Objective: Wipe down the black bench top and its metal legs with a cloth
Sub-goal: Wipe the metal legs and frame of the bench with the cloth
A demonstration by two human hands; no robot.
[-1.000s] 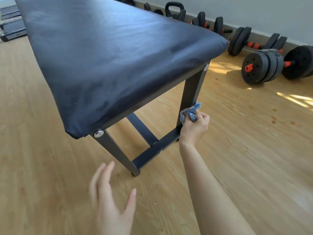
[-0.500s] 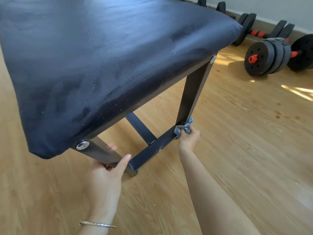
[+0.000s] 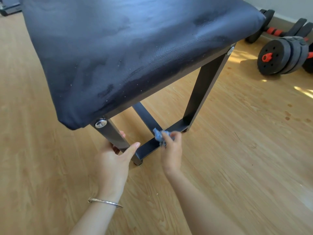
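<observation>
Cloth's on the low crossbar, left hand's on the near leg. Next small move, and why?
Probably slide the cloth along the crossbar toward the near leg. The right hand pinches the cloth against the bar about midway, by the centre stretcher joint. The left hand grips the near leg, steadying the bench, so a short pull toward the person looks easiest.

The near leg (image 3: 115, 138) is gripped by the left hand (image 3: 115, 161), thumb across its front, fingers behind. The blue cloth (image 3: 158, 135) is pinched in the right hand (image 3: 171, 156) and pressed onto the crossbar (image 3: 149, 147), just beside the centre rail's joint. Smears are seen across the black top (image 3: 135, 48). Dumbbells (image 3: 284, 55) are seen lying on the floor (image 3: 237, 150), far right.
</observation>
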